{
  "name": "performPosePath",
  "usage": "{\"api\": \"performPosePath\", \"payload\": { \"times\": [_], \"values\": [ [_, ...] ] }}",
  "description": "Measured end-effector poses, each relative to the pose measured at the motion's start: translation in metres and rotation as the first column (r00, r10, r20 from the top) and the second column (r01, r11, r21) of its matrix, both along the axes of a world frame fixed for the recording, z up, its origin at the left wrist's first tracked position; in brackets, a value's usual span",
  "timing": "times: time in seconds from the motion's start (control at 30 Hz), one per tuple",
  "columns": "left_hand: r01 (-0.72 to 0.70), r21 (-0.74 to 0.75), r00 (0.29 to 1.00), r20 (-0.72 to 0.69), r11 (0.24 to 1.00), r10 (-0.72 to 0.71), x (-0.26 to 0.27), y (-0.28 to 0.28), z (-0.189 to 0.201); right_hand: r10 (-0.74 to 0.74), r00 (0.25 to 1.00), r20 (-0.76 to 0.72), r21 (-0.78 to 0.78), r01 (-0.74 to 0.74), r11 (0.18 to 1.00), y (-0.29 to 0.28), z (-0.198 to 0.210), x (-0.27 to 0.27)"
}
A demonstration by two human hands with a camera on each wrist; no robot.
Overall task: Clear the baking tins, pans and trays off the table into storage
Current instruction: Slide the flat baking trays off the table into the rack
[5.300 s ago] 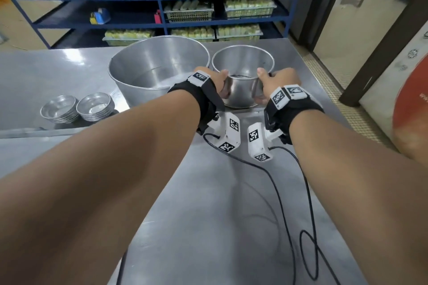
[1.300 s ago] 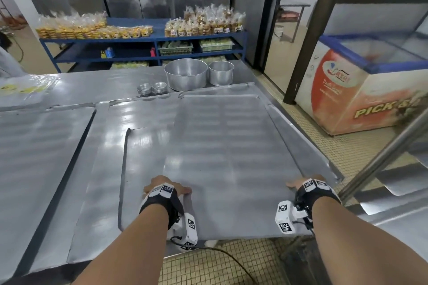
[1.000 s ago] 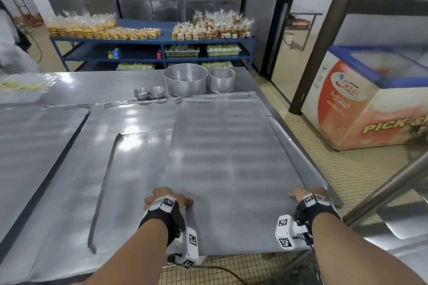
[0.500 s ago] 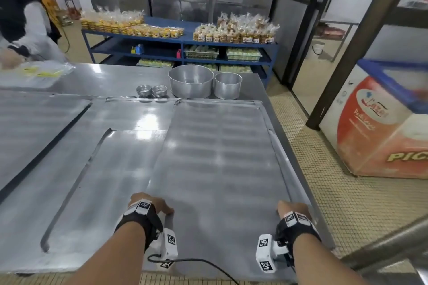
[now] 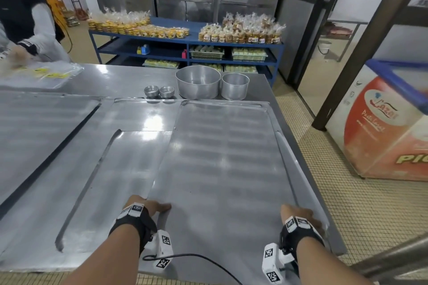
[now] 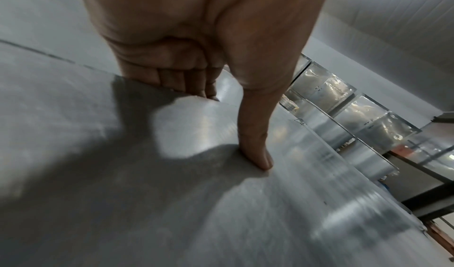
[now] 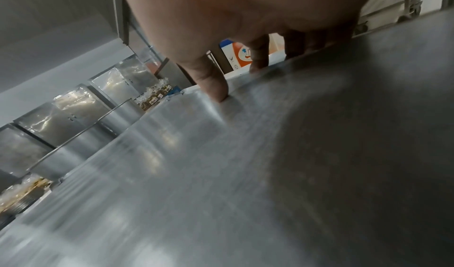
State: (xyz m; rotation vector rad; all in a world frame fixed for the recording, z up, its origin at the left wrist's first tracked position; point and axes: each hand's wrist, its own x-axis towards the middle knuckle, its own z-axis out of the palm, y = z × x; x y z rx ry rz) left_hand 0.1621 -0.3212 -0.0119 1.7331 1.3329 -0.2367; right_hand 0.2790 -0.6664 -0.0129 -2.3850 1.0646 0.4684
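Our forearms are bare, and on each wrist we wear a black strap (image 5: 129, 222) topped with white tags printed in black square codes. Under each wrist hangs a white camera block (image 5: 272, 266) with the same codes on it. A thin black cable (image 5: 196, 259) loops between them.

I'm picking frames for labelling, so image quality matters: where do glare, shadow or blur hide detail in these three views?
Head view: ceiling-light glare on the tray and the table; the other person at far left is blurred. Left wrist view: the left hand casts a dark shadow on the tray; the near surface is streaked. Right wrist view: the right hand fills the top; the right side is shadowed, the foreground smeared.
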Motion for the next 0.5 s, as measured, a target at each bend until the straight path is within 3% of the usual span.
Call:
{"api": "performPosePath", "payload": {
  "times": [0.37, 0.5],
  "values": [
    [0.070, 0.053, 0.997, -0.029, 0.996, -0.068, -0.033, 0.054, 0.016, -0.111, 0.992, 0.063, 0.172, 0.099, 0.980, 0.047, -0.018, -0.042],
    [0.120, 0.066, 0.991, -0.058, 0.991, -0.116, -0.050, 0.071, 0.018, -0.110, 0.992, 0.069, 0.210, 0.093, 0.973, 0.053, -0.056, -0.044]
  ]
}}
